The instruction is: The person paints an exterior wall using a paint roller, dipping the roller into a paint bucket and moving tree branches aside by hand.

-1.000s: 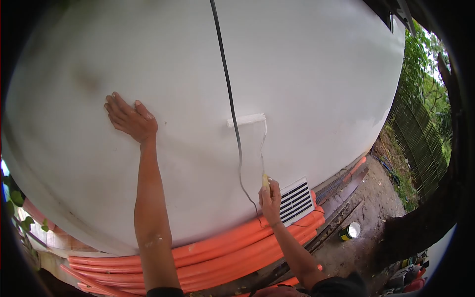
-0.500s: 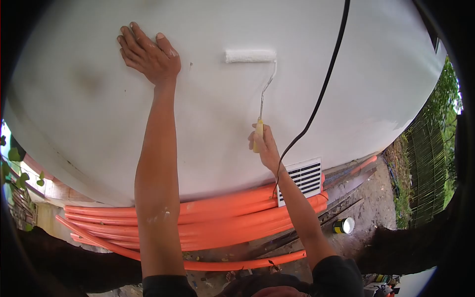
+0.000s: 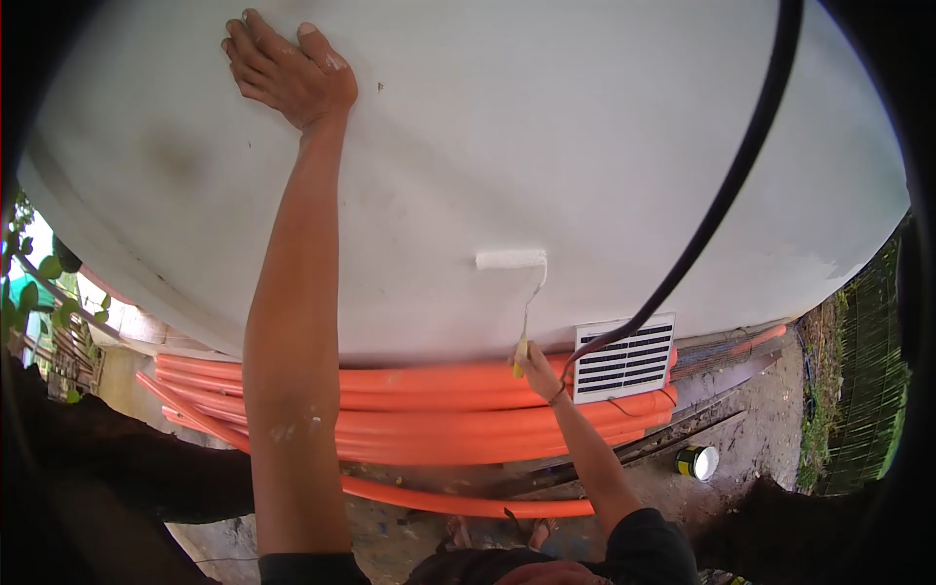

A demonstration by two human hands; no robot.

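Observation:
My left hand (image 3: 292, 70) lies flat against the pale wall (image 3: 429, 166) at the upper left, fingers spread, with white paint specks on the skin. Lower down and right of centre, my right hand (image 3: 537, 370) is wrapped round the yellow handle of a paint roller (image 3: 511, 259). The white roller sleeve lies level against the lower part of the wall, above the handle. A dark cable (image 3: 726, 195) runs from the top right down to near my right wrist. Beside that wrist is a white louvred vent panel (image 3: 624, 358).
Orange pipes (image 3: 468, 436) lie stacked along the wall's base. On the ground (image 3: 751, 429) at the right stands an open can of white paint (image 3: 697, 462). Dark trunk-like shapes lie at lower left and right. A woven fence (image 3: 863, 361) stands far right.
The roller and my right hand first went up the wall, then came back down. The cable has swung to the right in view. My left hand stays flat, appearing higher as the view tilted down.

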